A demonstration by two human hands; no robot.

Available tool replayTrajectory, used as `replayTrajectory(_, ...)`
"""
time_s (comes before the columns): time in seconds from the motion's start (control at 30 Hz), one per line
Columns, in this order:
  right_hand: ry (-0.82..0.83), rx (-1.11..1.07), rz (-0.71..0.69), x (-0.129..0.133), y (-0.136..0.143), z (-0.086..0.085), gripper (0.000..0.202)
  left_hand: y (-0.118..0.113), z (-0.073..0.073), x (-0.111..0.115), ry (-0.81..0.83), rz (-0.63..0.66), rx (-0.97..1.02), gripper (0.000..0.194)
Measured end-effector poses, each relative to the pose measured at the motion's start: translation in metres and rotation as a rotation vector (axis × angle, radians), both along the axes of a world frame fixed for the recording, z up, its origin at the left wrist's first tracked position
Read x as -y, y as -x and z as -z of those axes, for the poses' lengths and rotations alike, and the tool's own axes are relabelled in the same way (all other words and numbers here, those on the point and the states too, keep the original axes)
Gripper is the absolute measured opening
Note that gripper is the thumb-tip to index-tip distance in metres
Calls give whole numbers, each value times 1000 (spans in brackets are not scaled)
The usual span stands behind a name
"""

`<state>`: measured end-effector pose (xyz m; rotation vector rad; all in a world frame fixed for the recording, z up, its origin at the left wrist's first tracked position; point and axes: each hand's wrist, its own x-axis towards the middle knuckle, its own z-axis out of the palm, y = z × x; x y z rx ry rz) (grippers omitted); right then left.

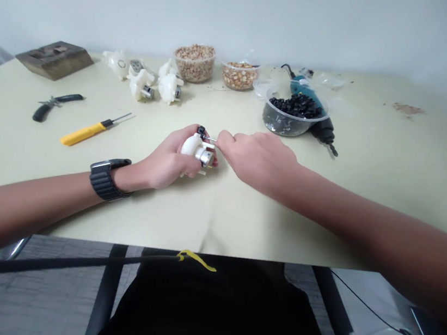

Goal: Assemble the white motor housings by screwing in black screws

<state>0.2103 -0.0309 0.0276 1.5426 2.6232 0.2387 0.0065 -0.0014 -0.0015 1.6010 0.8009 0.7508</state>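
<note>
head view | worn on head | faces forward and down | hands within close reach

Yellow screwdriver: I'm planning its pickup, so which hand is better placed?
Probably the left hand: it is nearer the yellow screwdriver, though it holds a white motor unit. The right hand is farther, pinching a thin metal rod.

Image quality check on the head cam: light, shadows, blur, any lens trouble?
Head view: diffuse light, wall pale and nearly featureless; soft shadow on the table below the right forearm; no strong glare; dark blurred top-right corner, forearm soft toward the right edge; fine detail on the white part and the rod at the right hand looks soft.
</note>
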Motion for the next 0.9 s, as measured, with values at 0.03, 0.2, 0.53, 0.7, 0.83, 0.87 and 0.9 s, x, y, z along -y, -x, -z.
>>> replayTrajectory(0.03,38,-29,21,-2,-1,-1,25,-1,-1,1,-2,0,-19,33)
replayTrajectory(0.2,149,-262,16,-9,-9,3,35,-1,-4,2,-52,-9,-77,36)
replayTrajectory(0.53,392,-605,-99,-14,-12,1,43,7,3,-4,-110,62,-66,39)
replayTrajectory(0.7,532,-691,-88,-18,-15,2,43,7,1,-4,-95,73,-100,39)
replayTrajectory(0.83,361,-566,-140,-16,-13,0,42,10,0,-6,-102,67,-119,39)
replayTrajectory(0.87,303,-516,-147,-15,-13,0,42,10,0,-6,-110,65,-124,38)
replayTrajectory(0.9,262,-473,-142,-14,-13,0,43,10,0,-6,-117,66,-127,38)
